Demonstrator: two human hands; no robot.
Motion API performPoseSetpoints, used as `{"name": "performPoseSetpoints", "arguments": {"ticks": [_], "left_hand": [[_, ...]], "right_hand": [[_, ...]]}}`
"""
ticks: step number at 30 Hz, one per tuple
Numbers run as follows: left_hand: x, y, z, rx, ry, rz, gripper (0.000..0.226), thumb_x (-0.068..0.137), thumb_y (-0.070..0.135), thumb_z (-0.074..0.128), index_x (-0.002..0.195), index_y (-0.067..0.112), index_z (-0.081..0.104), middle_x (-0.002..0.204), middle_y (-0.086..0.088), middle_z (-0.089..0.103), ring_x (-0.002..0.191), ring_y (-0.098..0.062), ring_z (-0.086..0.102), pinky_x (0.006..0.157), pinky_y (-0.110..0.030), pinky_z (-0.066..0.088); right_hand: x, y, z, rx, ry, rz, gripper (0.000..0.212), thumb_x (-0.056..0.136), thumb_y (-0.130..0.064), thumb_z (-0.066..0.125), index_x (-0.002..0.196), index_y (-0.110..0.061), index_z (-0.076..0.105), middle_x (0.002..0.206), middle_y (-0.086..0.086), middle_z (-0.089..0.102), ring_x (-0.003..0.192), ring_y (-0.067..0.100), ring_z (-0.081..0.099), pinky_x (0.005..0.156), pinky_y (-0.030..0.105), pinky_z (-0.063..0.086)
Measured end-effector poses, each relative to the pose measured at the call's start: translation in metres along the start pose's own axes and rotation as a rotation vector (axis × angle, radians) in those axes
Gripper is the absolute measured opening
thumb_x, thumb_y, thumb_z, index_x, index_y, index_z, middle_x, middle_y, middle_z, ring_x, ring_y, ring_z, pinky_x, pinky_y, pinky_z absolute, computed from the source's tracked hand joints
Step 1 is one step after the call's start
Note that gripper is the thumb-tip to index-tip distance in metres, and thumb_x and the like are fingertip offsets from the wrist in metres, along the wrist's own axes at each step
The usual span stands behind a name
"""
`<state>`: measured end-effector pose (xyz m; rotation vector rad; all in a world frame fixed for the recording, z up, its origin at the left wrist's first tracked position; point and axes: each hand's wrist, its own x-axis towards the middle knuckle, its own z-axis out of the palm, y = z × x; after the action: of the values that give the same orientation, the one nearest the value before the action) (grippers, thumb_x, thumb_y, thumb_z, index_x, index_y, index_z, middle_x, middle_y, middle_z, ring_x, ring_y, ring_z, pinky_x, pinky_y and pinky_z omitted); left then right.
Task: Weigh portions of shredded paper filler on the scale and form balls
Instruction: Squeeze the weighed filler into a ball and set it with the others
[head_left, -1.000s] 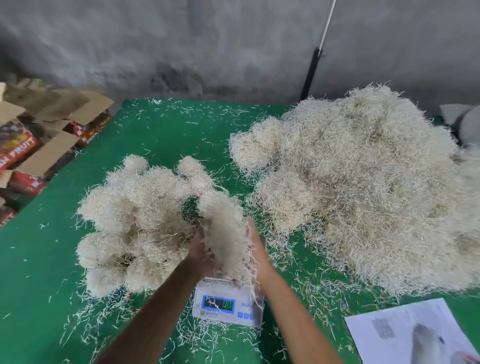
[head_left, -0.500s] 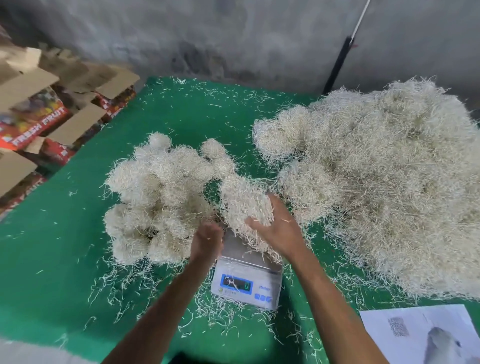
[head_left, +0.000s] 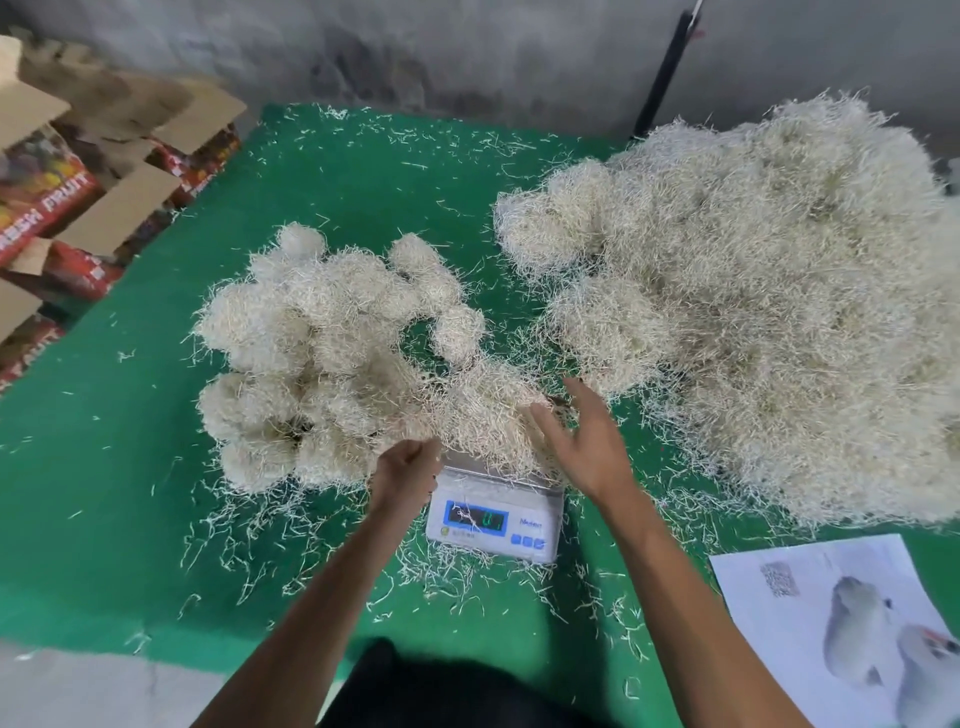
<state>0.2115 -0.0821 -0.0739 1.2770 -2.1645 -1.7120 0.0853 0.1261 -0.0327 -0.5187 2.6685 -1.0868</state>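
A small white digital scale (head_left: 496, 525) with a blue display stands near the front of the green table. A loose portion of cream shredded paper (head_left: 483, 410) lies on its platform. My left hand (head_left: 408, 470) is at the portion's left edge, fingers curled against the strands. My right hand (head_left: 579, 439) hovers at its right side, fingers spread, holding nothing. Several formed balls (head_left: 322, 353) cluster left of the scale. The big loose heap of filler (head_left: 753, 301) fills the right side.
The green table cover (head_left: 104, 493) is littered with stray strands. A printed white sheet (head_left: 852, 629) lies at the front right. Open cardboard fruit boxes (head_left: 62, 208) stand off the left edge. A dark pole (head_left: 665, 73) leans on the grey wall behind.
The portion I held upright between both hands has been laid down on the scale. My right hand has let go and opened; my left has dropped to the portion's left edge.
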Motion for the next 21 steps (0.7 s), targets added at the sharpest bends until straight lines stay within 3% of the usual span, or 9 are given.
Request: {"name": "performPoseSetpoints", "arguments": {"ticks": [10, 14, 18, 21], "left_hand": [[0.0, 0.011, 0.0, -0.098, -0.05, 0.011, 0.029, 0.092, 0.033, 0.06, 0.083, 0.007, 0.069, 0.077, -0.011, 0.073, 0.064, -0.015, 0.064, 0.058, -0.031, 0.058], [0.0, 0.007, -0.002, -0.117, -0.06, 0.017, 0.027, 0.093, 0.035, 0.061, 0.084, 0.01, 0.07, 0.078, -0.009, 0.073, 0.063, -0.012, 0.065, 0.059, -0.03, 0.058], [0.001, 0.003, -0.007, -0.146, -0.062, -0.008, 0.026, 0.093, 0.034, 0.062, 0.087, 0.01, 0.07, 0.074, -0.003, 0.072, 0.062, -0.011, 0.065, 0.059, -0.03, 0.06], [0.002, 0.0, -0.011, -0.161, -0.056, -0.027, 0.024, 0.093, 0.033, 0.063, 0.089, 0.011, 0.07, 0.077, -0.002, 0.072, 0.063, -0.012, 0.066, 0.054, -0.024, 0.056]], "right_hand": [[-0.011, 0.003, 0.011, 0.051, -0.005, 0.065, 0.104, 0.084, -0.091, 0.045, 0.159, -0.022, 0.03, 0.161, 0.0, 0.04, 0.144, 0.022, 0.045, 0.116, 0.049, 0.041], [-0.013, 0.0, 0.016, 0.127, -0.041, 0.078, 0.104, 0.08, -0.091, 0.047, 0.158, -0.024, 0.03, 0.16, 0.0, 0.038, 0.136, 0.025, 0.053, 0.11, 0.055, 0.049], [-0.013, 0.001, 0.019, 0.076, 0.017, 0.063, 0.098, 0.084, -0.087, 0.048, 0.155, -0.02, 0.036, 0.156, 0.001, 0.041, 0.14, 0.02, 0.046, 0.114, 0.046, 0.042], [-0.012, 0.003, 0.021, 0.065, 0.018, 0.073, 0.096, 0.084, -0.085, 0.051, 0.153, -0.02, 0.039, 0.155, 0.003, 0.042, 0.138, 0.02, 0.047, 0.11, 0.041, 0.04]]}}
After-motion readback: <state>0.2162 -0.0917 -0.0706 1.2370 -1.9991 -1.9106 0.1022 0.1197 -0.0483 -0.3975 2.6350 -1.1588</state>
